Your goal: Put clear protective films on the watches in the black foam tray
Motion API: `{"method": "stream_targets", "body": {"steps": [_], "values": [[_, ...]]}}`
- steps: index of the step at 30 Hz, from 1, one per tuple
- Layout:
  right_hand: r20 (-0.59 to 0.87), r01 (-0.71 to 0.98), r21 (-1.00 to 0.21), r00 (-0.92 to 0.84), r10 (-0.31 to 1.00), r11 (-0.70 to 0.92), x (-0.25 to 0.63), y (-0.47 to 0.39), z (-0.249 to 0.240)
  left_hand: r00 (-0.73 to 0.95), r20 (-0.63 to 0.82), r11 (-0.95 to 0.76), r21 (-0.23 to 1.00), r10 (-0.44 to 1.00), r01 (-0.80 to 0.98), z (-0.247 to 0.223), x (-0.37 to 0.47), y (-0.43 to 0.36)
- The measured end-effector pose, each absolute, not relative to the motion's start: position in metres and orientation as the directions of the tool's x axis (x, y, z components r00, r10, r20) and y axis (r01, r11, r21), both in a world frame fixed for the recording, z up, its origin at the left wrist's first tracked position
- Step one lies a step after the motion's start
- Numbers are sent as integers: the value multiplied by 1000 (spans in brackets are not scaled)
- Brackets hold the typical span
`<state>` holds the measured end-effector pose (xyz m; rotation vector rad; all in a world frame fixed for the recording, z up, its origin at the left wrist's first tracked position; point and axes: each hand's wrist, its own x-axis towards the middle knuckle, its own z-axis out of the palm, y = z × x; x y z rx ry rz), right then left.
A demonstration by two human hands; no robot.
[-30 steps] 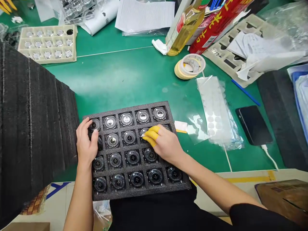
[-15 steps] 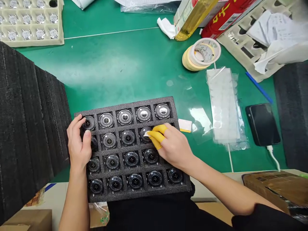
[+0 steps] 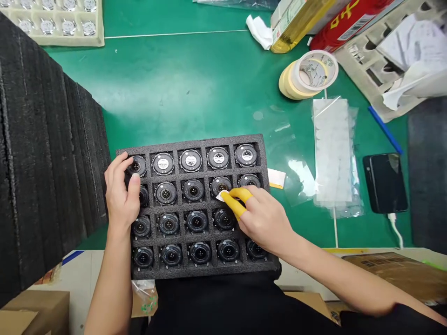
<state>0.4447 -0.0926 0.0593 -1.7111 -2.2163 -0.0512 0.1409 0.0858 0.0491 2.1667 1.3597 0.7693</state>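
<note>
A black foam tray (image 3: 209,271) rests tilted at the table's front edge, against my body. Rows of round dark watch cases (image 3: 196,221) lie in its pockets, backs facing up. My left hand (image 3: 122,200) grips the tray's left side, thumb over the near pockets and fingers along the upper left corner. With yellow finger cots on its fingertips, my right hand (image 3: 267,221) pinches a small white wipe (image 3: 220,196). That wipe is at the lower edge of a second-row watch case (image 3: 220,184). The right hand partly hides the cases beneath it.
Stacked black foam trays (image 3: 52,153) rise at the left. A pale tray of watches (image 3: 104,28) stands behind them. To the right are tape rolls (image 3: 296,86), clear film sheets (image 3: 331,153), a blue stick (image 3: 386,130) and a phone (image 3: 385,183) on a white cable.
The view has shifted slightly, so the scene sits differently in it. My right hand has drawn the wipe from the case's middle toward its lower edge. My left hand keeps its hold.
</note>
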Motion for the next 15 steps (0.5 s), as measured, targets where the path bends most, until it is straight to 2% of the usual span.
{"method": "stream_targets", "body": {"steps": [6,9,12,15], "values": [[131,937,-55,-336,933,345,440,-111,71,361,225,-419,614,905,669,46,142,88],[111,933,-24,-354,929,359,439,-111,72,360,230,-422,607,904,673,45,142,89],[138,920,-53,-377,916,387,447,-107,69,350,243,-423,611,905,669,43,142,89],[138,892,-147,-410,902,428,458,-99,65,341,248,-419,616,907,667,41,143,89]]}}
